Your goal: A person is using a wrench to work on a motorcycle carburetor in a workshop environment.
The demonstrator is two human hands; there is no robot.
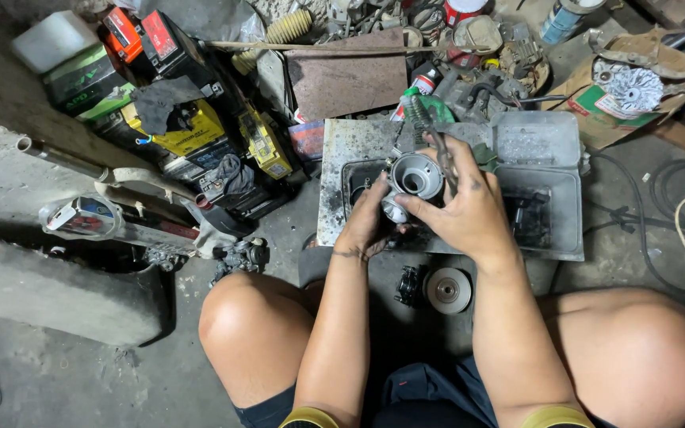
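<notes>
Both hands grip the metal carburetor (412, 181) over the metal tray (545, 158): left hand (368, 222) underneath, right hand (465, 208) from the side. Round bore faces up toward camera, axis roughly vertical.

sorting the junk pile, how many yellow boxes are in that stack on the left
2: one yellow box sits under a black rag, the other leans just right of it, beside the metal tray. More may be buried in the pile.

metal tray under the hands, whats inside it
Inside the metal tray some dark, oily parts show at the right. Both hands and the grey metal part they hold cover the middle.
</notes>
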